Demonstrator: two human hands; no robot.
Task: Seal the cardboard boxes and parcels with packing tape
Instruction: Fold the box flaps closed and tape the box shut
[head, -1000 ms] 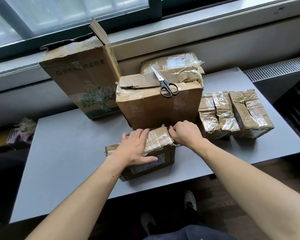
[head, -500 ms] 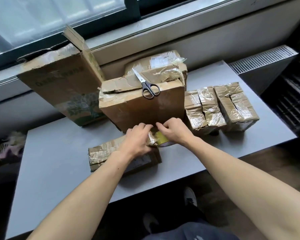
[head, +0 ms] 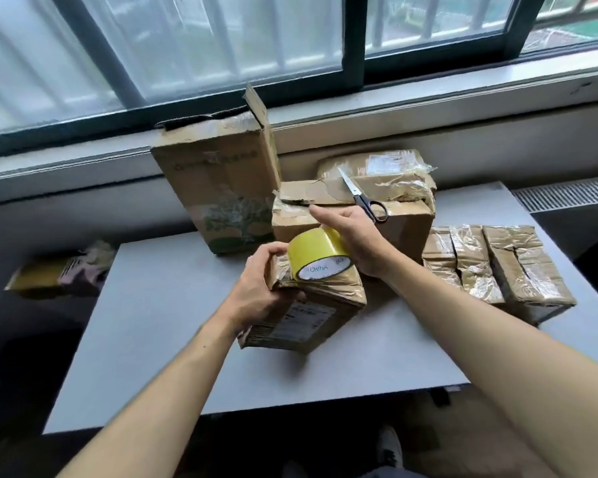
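A small brown cardboard parcel (head: 311, 315) with a shipping label stands tilted up off the grey table (head: 159, 326). My left hand (head: 261, 288) grips its upper left corner. A yellow roll of packing tape (head: 316, 255) rests against the parcel's top. My right hand (head: 351, 236) holds the roll from the right, with the index finger stretched out to the left above it. Black-handled scissors (head: 365, 200) lie on a larger brown box (head: 404, 225) just behind my hands.
A tall open box with a green tree print (head: 221, 188) stands at the back left. A taped parcel (head: 384, 163) lies behind the scissors box. Three taped parcels (head: 491, 267) sit at the right. A radiator grille (head: 567, 193) runs along the far right.
The parcel lay flat on the table and now stands tilted up in my left hand. My right hand has lifted the yellow tape roll into view above it.
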